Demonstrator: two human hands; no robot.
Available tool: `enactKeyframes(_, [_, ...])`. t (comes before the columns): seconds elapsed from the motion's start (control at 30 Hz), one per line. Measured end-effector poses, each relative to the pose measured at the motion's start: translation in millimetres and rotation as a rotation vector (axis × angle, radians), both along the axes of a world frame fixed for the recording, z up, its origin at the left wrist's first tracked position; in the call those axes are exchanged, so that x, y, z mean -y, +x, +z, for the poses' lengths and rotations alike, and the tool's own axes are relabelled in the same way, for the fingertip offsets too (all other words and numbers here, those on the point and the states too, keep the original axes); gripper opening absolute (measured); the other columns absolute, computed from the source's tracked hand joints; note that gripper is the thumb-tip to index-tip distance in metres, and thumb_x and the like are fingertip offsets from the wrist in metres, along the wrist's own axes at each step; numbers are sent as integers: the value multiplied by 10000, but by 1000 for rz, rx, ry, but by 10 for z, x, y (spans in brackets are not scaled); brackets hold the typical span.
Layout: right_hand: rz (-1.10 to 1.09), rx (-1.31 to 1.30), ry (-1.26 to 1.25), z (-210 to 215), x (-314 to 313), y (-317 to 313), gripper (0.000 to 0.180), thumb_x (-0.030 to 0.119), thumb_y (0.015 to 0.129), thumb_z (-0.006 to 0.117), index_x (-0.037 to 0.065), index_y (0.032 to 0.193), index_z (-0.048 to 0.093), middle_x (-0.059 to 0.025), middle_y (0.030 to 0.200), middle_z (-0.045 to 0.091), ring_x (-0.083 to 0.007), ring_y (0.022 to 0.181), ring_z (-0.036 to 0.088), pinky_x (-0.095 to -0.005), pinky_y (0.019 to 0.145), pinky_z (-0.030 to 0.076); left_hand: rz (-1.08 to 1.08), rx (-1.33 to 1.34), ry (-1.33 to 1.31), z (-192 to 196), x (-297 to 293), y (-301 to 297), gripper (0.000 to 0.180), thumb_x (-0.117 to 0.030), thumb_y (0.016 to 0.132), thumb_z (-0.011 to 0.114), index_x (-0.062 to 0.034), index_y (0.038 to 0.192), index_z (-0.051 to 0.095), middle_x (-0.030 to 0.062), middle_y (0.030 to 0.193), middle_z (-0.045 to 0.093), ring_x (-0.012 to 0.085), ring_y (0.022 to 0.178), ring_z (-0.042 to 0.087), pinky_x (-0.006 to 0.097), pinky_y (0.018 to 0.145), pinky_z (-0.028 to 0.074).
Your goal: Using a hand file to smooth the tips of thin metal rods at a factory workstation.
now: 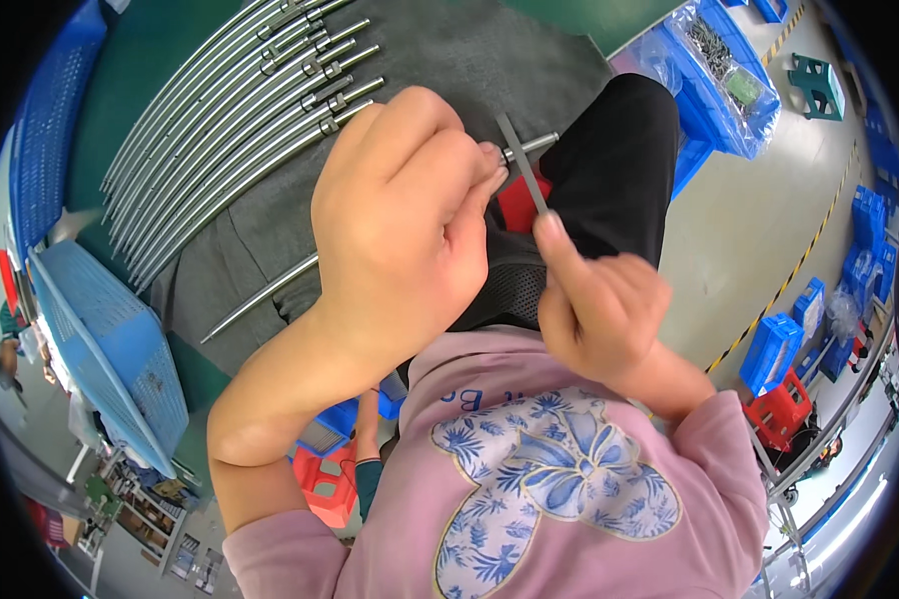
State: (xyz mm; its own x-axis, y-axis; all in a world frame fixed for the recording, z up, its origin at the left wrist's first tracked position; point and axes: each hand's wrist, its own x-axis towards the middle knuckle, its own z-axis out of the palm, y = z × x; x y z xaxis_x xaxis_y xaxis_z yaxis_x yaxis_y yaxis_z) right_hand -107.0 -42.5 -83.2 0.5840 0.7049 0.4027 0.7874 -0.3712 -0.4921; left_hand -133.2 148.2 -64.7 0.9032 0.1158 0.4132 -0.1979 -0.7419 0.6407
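Note:
My left hand is closed round a slim metal rod. The rod's tapered end sticks out to the lower left, and its other end shows past my fingertips on the right. In my right hand is a narrow, flat grey file, pinched at its near end with the index finger along it. The file lies across the rod close to my left fingertips; whether they touch is hard to see. Several similar metal rods with collars near one end lie side by side on a dark grey cloth.
A light blue basket stands at the left. At the upper right, a blue bin holds small metal parts in plastic. Red stools, blue bins and a green stool stand on the floor. Another person's arm shows below my left forearm.

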Motion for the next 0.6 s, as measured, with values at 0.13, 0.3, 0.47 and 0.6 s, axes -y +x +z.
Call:
enactKeyframes(0.13, [-90, 220, 262, -279, -269, 132, 547, -40, 525, 579, -1, 1056, 706, 30, 469, 311, -107, 363, 326, -250, 369, 273, -13, 3, 39, 30, -11, 26, 186, 129, 684, 708, 18, 725, 566, 90, 734, 521, 187, 596, 501, 265, 524, 412])
enactKeyframes(0.3, [-102, 117, 138, -317, -119, -51, 531, -48, 575, 597, 21, 1091, 698, 23, 500, 331, -117, 389, 346, -265, 384, 297, -9, 7, 35, 6, -12, 18, 185, 125, 688, 706, 18, 723, 560, 95, 737, 525, 197, 596, 506, 270, 524, 413])
enactKeyframes(0.47, [-93, 227, 335, -380, -356, 173, 537, -52, 552, 587, 8, 1073, 703, 27, 481, 328, -115, 371, 323, -261, 377, 275, -18, 0, 56, 28, -24, 11, 178, 120, 695, 705, 21, 725, 561, 100, 742, 533, 201, 605, 516, 274, 526, 416])
enactKeyframes(0.6, [-91, 130, 236, -499, -170, 71, 558, -52, 568, 597, 34, 1111, 693, 23, 497, 320, -130, 387, 333, -267, 381, 289, 15, 8, -3, -35, 25, 47, 179, 56, 605, 686, -31, 712, 572, 69, 740, 515, 269, 635, 490, 353, 550, 401])
